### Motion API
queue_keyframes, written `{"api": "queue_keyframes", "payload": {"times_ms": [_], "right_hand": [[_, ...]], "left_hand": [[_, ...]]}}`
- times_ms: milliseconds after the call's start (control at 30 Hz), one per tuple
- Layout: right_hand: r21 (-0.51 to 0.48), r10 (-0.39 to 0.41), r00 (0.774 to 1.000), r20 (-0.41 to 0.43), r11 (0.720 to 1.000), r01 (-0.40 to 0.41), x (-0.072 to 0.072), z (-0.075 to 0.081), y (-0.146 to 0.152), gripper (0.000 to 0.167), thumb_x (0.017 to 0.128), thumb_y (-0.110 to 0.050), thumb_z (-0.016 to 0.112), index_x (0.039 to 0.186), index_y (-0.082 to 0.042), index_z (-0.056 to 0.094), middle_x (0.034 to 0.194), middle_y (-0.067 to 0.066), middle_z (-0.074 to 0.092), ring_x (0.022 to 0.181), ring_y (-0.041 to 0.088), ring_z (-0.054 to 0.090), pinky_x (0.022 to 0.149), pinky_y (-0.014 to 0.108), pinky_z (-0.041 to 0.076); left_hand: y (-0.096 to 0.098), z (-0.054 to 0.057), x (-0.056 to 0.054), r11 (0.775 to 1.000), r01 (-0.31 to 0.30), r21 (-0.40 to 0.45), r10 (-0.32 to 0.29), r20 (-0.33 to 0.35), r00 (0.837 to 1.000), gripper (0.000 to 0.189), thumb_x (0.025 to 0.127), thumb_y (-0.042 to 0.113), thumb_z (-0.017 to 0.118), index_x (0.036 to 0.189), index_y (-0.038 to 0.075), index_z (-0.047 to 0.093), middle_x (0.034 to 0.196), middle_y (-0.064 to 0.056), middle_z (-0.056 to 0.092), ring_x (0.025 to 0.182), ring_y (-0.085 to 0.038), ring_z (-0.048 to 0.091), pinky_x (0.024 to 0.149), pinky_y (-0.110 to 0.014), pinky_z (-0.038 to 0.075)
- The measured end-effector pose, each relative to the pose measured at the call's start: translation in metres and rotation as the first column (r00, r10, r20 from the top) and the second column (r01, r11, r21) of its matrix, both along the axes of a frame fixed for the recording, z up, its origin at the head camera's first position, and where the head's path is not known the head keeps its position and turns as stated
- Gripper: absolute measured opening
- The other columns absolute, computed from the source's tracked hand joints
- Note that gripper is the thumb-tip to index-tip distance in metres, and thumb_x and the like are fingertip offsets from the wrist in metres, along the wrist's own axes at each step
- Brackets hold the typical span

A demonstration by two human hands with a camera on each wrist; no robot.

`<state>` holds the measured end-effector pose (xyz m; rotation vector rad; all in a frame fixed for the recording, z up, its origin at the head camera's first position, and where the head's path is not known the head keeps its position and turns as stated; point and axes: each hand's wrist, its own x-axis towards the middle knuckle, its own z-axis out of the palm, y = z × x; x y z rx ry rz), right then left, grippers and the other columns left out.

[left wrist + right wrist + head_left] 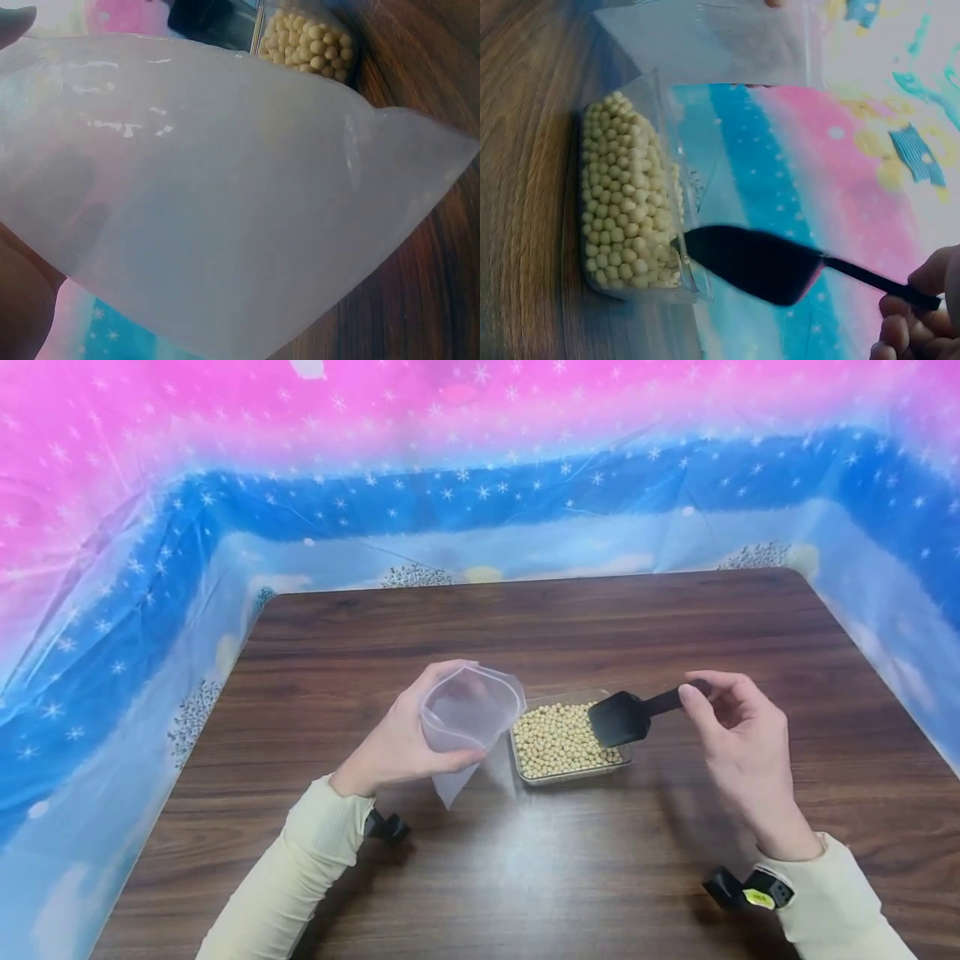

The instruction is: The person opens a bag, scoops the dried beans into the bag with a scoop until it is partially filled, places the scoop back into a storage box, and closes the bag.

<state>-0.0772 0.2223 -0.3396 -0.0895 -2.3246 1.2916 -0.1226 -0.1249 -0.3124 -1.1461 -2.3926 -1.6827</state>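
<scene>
My left hand (405, 735) grips a translucent plastic bag (468, 714), its mouth spread wide and facing up. In the left wrist view the bag (217, 195) fills most of the picture and looks flat, with nothing visible inside. A clear rectangular container (555, 778) full of pale round beans (558, 739) stands on the table just right of the bag. My right hand (750, 743) pinches the handle of a black scoop (622, 718). The scoop's blade tilts down over the container's right side, its tip at the beans (626, 202) by the rim in the right wrist view.
Dark wood-grain table (525, 877) carries the container. A pink and blue snowflake-patterned cloth (465, 485) hangs behind and beside the table edges. A small black wrist device (750, 889) sits on the right sleeve, another (386, 827) on the left.
</scene>
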Motion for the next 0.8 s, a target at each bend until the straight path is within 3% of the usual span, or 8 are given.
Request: {"api": "queue_keyframes", "payload": {"times_ms": [67, 167, 333, 433, 500, 633, 700, 800], "right_hand": [[0.044, -0.014, 1.000, -0.009, 0.999, 0.014, 0.000, -0.001, -0.004, 0.021, 0.093, -0.021, 0.067, 0.112, -0.011, 0.068, 0.078, -0.001, 0.059, 0.066, 0.010, 0.050, 0.057, 0.017, 0.038], [0.026, 0.016, 0.998, 0.057, 1.000, -0.017, -0.002, -0.008, -0.005, 0.023, 0.095, -0.024, 0.065, 0.111, -0.008, 0.066, 0.079, 0.001, 0.062, 0.067, 0.010, 0.052, 0.056, 0.018, 0.040], [-0.159, 0.103, 0.970, 0.218, 0.985, -0.069, -0.010, -0.020, -0.001, 0.030, 0.097, -0.029, 0.061, 0.108, -0.001, 0.059, 0.079, -0.001, 0.067, 0.072, 0.009, 0.062, 0.063, 0.017, 0.050], [-0.320, 0.172, 0.947, 0.270, 0.944, -0.081, -0.015, -0.027, 0.001, 0.028, 0.098, -0.026, 0.059, 0.107, 0.000, 0.055, 0.077, -0.006, 0.067, 0.072, 0.008, 0.064, 0.065, 0.018, 0.053], [-0.444, 0.225, 0.934, 0.277, 0.892, -0.083, -0.018, -0.032, 0.003, 0.027, 0.099, -0.023, 0.058, 0.107, 0.002, 0.053, 0.077, -0.005, 0.066, 0.070, 0.007, 0.062, 0.064, 0.019, 0.053], [-0.670, 0.336, 0.910, 0.244, 0.737, -0.092, -0.020, -0.040, 0.010, 0.024, 0.098, -0.020, 0.059, 0.106, 0.002, 0.052, 0.079, -0.001, 0.065, 0.070, 0.008, 0.059, 0.064, 0.019, 0.052], [-0.743, 0.384, 0.896, 0.222, 0.662, -0.100, -0.020, -0.042, 0.014, 0.020, 0.098, -0.018, 0.059, 0.104, 0.001, 0.054, 0.080, 0.000, 0.065, 0.071, 0.009, 0.059, 0.065, 0.020, 0.051], [-0.812, 0.450, 0.868, 0.211, 0.575, -0.101, -0.020, -0.044, 0.020, 0.013, 0.099, -0.018, 0.058, 0.100, -0.004, 0.058, 0.082, 0.001, 0.066, 0.074, 0.011, 0.060, 0.069, 0.022, 0.052]], "left_hand": [[-0.001, -0.001, -0.002, 1.000, 0.001, 0.002, -0.001, -0.001, 1.000, 0.083, 0.067, -0.001, 0.085, 0.137, -0.002, 0.041, 0.123, -0.018, 0.055, 0.108, -0.036, 0.055, 0.087, -0.055, 0.049], [-0.004, -0.011, -0.007, 1.000, -0.011, -0.007, 0.011, 0.021, 1.000, 0.085, 0.068, 0.002, 0.086, 0.140, 0.006, 0.042, 0.125, -0.011, 0.055, 0.109, -0.031, 0.056, 0.089, -0.052, 0.050], [-0.009, -0.028, -0.015, 1.000, -0.020, -0.021, 0.021, 0.030, 0.999, 0.087, 0.069, 0.011, 0.088, 0.141, 0.021, 0.041, 0.126, 0.000, 0.055, 0.109, -0.022, 0.057, 0.088, -0.045, 0.051], [-0.010, -0.032, -0.018, 1.000, -0.009, -0.017, 0.009, 0.015, 1.000, 0.086, 0.070, 0.013, 0.088, 0.141, 0.023, 0.041, 0.126, 0.001, 0.055, 0.109, -0.021, 0.057, 0.088, -0.044, 0.052], [-0.010, -0.032, -0.018, 1.000, -0.006, -0.019, 0.006, 0.007, 1.000, 0.086, 0.070, 0.014, 0.088, 0.141, 0.024, 0.041, 0.126, 0.001, 0.055, 0.109, -0.021, 0.057, 0.088, -0.044, 0.052], [-0.010, -0.033, -0.019, 0.999, -0.007, -0.032, 0.007, -0.009, 1.000, 0.086, 0.070, 0.016, 0.088, 0.141, 0.025, 0.041, 0.126, 0.002, 0.055, 0.110, -0.020, 0.056, 0.090, -0.044, 0.050], [-0.009, -0.029, -0.016, 0.999, -0.016, -0.043, 0.015, -0.002, 1.000, 0.086, 0.070, 0.014, 0.088, 0.142, 0.023, 0.041, 0.125, 0.001, 0.055, 0.110, -0.020, 0.056, 0.092, -0.044, 0.049], [-0.006, -0.018, -0.010, 0.999, -0.022, -0.049, 0.023, 0.024, 0.999, 0.085, 0.070, 0.009, 0.087, 0.141, 0.015, 0.041, 0.125, -0.005, 0.055, 0.111, -0.026, 0.055, 0.094, -0.049, 0.047]]}}
